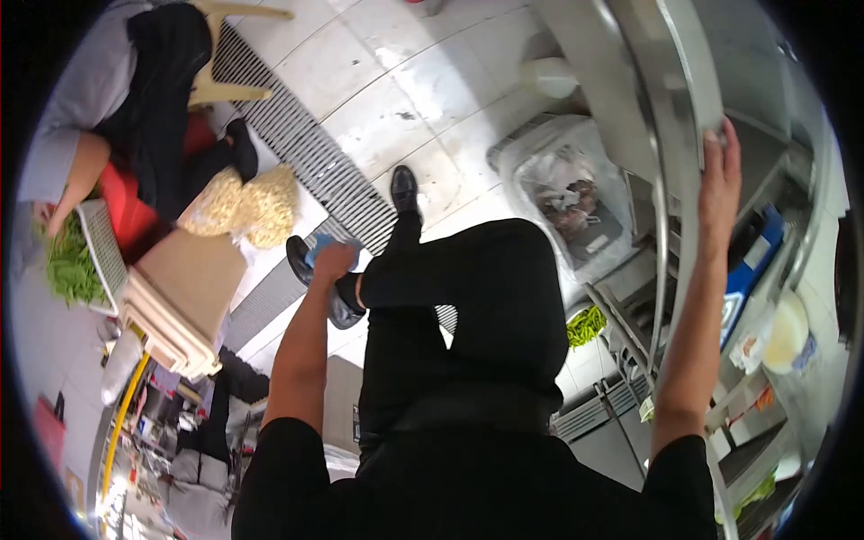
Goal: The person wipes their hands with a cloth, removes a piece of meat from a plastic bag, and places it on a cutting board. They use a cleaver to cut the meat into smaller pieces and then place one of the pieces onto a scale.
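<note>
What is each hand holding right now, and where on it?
The left hand grips a blue item at the raised black shoe, near its heel. The right hand rests on the steel counter's edge, bracing rather than holding.

A blue cloth (320, 245) sat crumpled at centre-left of the frame, pressed against a raised black shoe (319, 286). A curved steel counter edge (677, 135) ran down the upper right, shiny and smooth.
</note>
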Demonstrator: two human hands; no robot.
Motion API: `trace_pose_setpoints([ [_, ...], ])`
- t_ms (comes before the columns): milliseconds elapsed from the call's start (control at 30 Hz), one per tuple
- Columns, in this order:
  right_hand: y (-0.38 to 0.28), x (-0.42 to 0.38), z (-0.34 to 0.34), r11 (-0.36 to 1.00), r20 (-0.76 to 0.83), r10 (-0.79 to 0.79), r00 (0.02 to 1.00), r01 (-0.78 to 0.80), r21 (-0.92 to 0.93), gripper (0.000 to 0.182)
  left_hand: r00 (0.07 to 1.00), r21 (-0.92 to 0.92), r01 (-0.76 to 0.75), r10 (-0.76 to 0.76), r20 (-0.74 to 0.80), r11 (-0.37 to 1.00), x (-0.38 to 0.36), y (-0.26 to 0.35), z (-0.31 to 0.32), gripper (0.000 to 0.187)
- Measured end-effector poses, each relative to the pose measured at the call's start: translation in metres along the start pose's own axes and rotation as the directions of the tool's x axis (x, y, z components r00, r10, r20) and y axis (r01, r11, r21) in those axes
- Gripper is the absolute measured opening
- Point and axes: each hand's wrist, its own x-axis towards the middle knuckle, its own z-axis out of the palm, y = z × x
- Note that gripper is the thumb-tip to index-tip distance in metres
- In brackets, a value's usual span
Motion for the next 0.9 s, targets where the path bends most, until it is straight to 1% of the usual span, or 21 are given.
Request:
trace_pose_setpoints([
  [33,0.007,0.004,0.002,0.999,-0.003,-0.037,0.999,0.038,0.039,0.06,1.0,0.003,-0.028,0.028,-0.006,1.0,0.006,0.019,-0.014,0.046],
  [100,0.012,0.003,0.0,0.999,-0.012,-0.041,0.999,0.041,-0.01,0.063,0.87,-0.468,-0.28,0.016,-0.492,0.838,-0.016,0.085,-0.081,0.032],
  [133,0.023,0.008,-0.001,0.993,-0.042,-0.1,0.994,0.097,-0.066,0.067,0.977,-0.795,0.019,-0.181,-0.115,0.606,-0.048,0.149,-0.139,0.025],
  [167,0.021,0.008,-0.003,0.995,-0.029,-0.081,0.996,0.079,-0.053,0.069,0.739,-0.122,-0.516,0.369,-0.564,0.848,-0.041,0.155,-0.088,0.025],
  [200,0.015,0.004,-0.001,0.997,-0.019,-0.063,0.998,0.062,-0.037,0.07,0.725,-0.059,-0.608,0.524,-0.447,0.792,-0.068,0.211,-0.106,0.03],
  [233,0.013,0.0,-0.002,0.998,-0.03,-0.05,0.998,0.049,-0.042,0.07,0.722,-0.534,-0.675,0.308,-0.619,0.509,-0.087,0.28,-0.142,0.032],
  [267,0.01,-0.002,-0.001,0.987,-0.065,-0.089,0.994,0.079,-0.137,0.066,0.689,-0.445,-0.706,0.39,-0.611,0.551,-0.092,0.302,-0.142,0.028],
  [333,0.002,-0.001,0.001,0.969,-0.111,-0.131,0.985,0.104,-0.223,0.061,0.478,-0.184,-0.859,0.622,-0.62,0.478,-0.101,0.333,-0.164,0.028],
  [400,-0.004,-0.012,0.0,0.913,-0.247,-0.374,0.894,0.307,-0.27,0.043,0.532,-0.398,-0.841,0.691,-0.49,0.366,-0.11,0.348,-0.157,0.029],
  [433,-0.004,-0.019,-0.005,0.717,-0.234,-0.668,0.706,0.527,-0.457,0.027,0.576,-0.475,-0.806,0.65,-0.495,0.353,-0.102,0.348,-0.145,0.03],
  [467,-0.003,-0.041,0.001,0.726,-0.179,-0.674,0.717,0.598,-0.339,0.025,0.574,-0.466,-0.809,0.653,-0.493,0.359,-0.095,0.342,-0.135,0.03],
  [500,-0.003,-0.07,0.015,0.719,-0.123,-0.691,0.712,0.661,-0.213,0.022,0.696,-0.539,-0.717,0.489,-0.525,0.443,-0.086,0.336,-0.129,0.029],
  [533,-0.004,-0.1,0.027,0.793,-0.011,-0.609,0.793,0.609,-0.002,0.019,0.793,-0.622,-0.605,0.303,-0.529,0.497,-0.082,0.332,-0.127,0.028],
  [567,0.0,-0.128,0.043,0.884,0.074,-0.464,0.883,0.466,-0.022,0.017,0.837,-0.577,-0.536,0.299,-0.458,0.616,-0.086,0.327,-0.139,0.029],
  [633,0.046,-0.171,0.083,0.977,0.172,-0.194,0.966,0.206,-0.056,0.019,0.806,-0.427,-0.55,0.323,-0.497,0.718,-0.086,0.325,-0.139,0.032],
  [667,0.068,-0.193,0.102,0.993,0.272,0.041,0.961,-0.069,0.093,0.037,0.774,-0.264,-0.546,0.359,-0.522,0.795,-0.089,0.322,-0.135,0.034],
  [700,0.102,-0.219,0.132,0.845,0.436,0.356,0.827,-0.484,0.227,0.057,0.751,-0.173,-0.575,0.432,-0.499,0.8,-0.089,0.321,-0.13,0.034],
  [733,0.097,-0.232,0.139,0.115,0.78,0.546,0.305,-0.95,0.291,0.067,0.754,-0.168,-0.571,0.433,-0.495,0.803,-0.095,0.321,-0.131,0.034],
  [800,0.094,-0.251,0.143,-0.065,0.924,0.363,0.123,-0.986,0.157,0.052,0.85,-0.472,-0.514,0.499,-0.169,0.716,-0.109,0.318,-0.137,0.036],
  [867,0.126,-0.261,0.149,-0.002,0.984,0.083,0.156,-0.988,0.157,0.045,0.894,-0.764,-0.435,0.329,-0.304,0.477,-0.104,0.275,-0.115,0.029],
  [900,0.13,-0.26,0.139,-0.014,0.984,0.079,0.158,-0.987,0.16,0.045,0.963,-0.645,-0.232,0.078,-0.258,0.728,-0.1,0.241,-0.097,0.032],
])
